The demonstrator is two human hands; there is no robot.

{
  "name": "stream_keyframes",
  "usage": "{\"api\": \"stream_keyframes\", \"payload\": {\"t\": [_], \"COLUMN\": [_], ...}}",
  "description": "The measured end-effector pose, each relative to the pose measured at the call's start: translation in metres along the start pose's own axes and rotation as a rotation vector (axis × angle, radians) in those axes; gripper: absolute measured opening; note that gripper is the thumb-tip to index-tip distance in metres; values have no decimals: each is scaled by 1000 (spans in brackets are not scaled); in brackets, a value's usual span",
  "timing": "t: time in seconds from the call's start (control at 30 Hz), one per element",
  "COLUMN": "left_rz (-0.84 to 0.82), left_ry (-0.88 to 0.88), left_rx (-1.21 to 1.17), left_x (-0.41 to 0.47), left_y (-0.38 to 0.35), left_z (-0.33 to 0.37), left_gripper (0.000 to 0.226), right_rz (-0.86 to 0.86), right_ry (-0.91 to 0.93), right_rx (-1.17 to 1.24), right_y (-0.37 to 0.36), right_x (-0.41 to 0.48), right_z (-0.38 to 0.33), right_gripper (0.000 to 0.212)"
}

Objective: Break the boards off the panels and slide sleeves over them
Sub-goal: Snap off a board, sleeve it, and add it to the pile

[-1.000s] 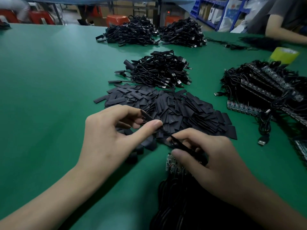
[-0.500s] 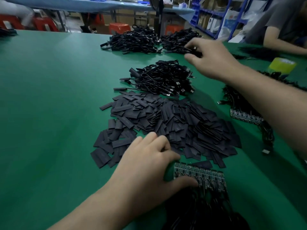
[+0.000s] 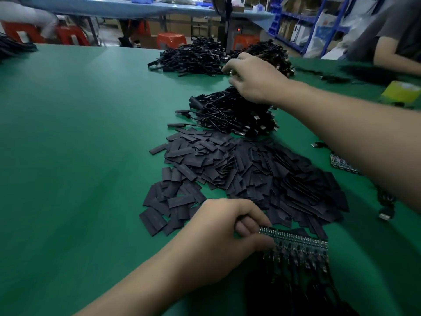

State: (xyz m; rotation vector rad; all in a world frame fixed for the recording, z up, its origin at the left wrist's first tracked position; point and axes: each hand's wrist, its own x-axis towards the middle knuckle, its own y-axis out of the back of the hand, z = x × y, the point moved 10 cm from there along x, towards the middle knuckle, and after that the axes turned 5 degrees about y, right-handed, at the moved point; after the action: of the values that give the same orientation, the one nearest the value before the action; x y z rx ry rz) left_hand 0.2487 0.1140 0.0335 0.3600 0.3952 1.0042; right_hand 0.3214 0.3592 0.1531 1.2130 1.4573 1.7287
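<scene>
Left hand (image 3: pixel 227 236) resting low on counter (image 3: pixel 68 156), grip clamping left end of panel (image 3: pixel 300 241), thumb and curled fingers pinching it. Panel lying just at near edge of sleeves (image 3: pixel 250 174) heap, dark wires (image 3: pixel 296 274) trailing from it toward viewer. Right hand (image 3: pixel 255 80) reaching out over cable pile (image 3: pixel 227 115) beyond sleeves, fingers curling downward; whether grip is holding anything, cannot tell. Second panel (image 3: pixel 341 164) lying at right, forearm (image 3: pixel 353 144) partly covering it.

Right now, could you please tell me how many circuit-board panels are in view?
2. The near panel is gripped by the left hand; the far panel peeks out beside the right forearm, which may hide more.
</scene>
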Motion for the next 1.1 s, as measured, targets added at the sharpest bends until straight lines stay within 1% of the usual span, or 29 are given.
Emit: {"api": "stream_keyframes", "payload": {"t": [0.07, 0.1, 0.13, 0.2, 0.27, 0.3, 0.33, 0.37, 0.43, 0.5, 0.63, 0.7, 0.83, 0.93, 1.03, 1.1], "left_rz": [-53, -70, -76, -68, -49, -32, -12, 6, 28, 50, 83, 94, 70, 34, -1, -30], "left_ry": [90, 126, 152, 174, 169, 164, 157, 145, 115, 97, 84, 61, 4, 7, 37, 60], "left_rx": [-169, -227, -272, -350, -426, -464, -499, -524, -561, -584, -533, -488, -475, -563, -592, -615], "left_x": [2, 3, 4, 5, 6, 6, 6, 6, 5, 4, 2, 3, 3, 4, 4, 4], "left_y": [-1, -1, -1, 2, 5, 7, 10, 12, 15, 16, 18, 21, 22, 19, 14, 10], "left_z": [-9, -12, -16, -20, -21, -21, -21, -20, -16, -14, -10, -7, -2, -4, -8, -10], "left_gripper": [12, 12, 12, 14, 19, 22, 25, 27, 28, 29, 19, 15, 13, 13, 19, 15], "right_rz": [123, 155, 157, 95, -3, -60, -116, -162, -227, -233, -215, -220, -193, -195, -205, -221], "right_ry": [36, 33, 19, -17, -63, -92, -120, -143, -170, -174, -188, -194, -162, -155, -140, -138], "right_rx": [149, 235, 318, 448, 508, 518, 532, 561, 638, 697, 761, 757, 768, 905, 1070, 1153], "right_y": [20, 26, 29, 24, 11, 2, -6, -13, -22, -23, -17, -17, -14, -17, -25, -30], "right_x": [-43, -71, -99, -155, -203, -222, -238, -250, -262, -263, -259, -257, -255, -256, -258, -259], "right_z": [-17, -24, -30, -43, -51, -52, -53, -53, -56, -58, -60, -59, -62, -64, -68, -70], "right_gripper": [22, 16, 18, 37, 53, 55, 51, 43, 28, 22, 17, 18, 15, 9, 8, 9]}}
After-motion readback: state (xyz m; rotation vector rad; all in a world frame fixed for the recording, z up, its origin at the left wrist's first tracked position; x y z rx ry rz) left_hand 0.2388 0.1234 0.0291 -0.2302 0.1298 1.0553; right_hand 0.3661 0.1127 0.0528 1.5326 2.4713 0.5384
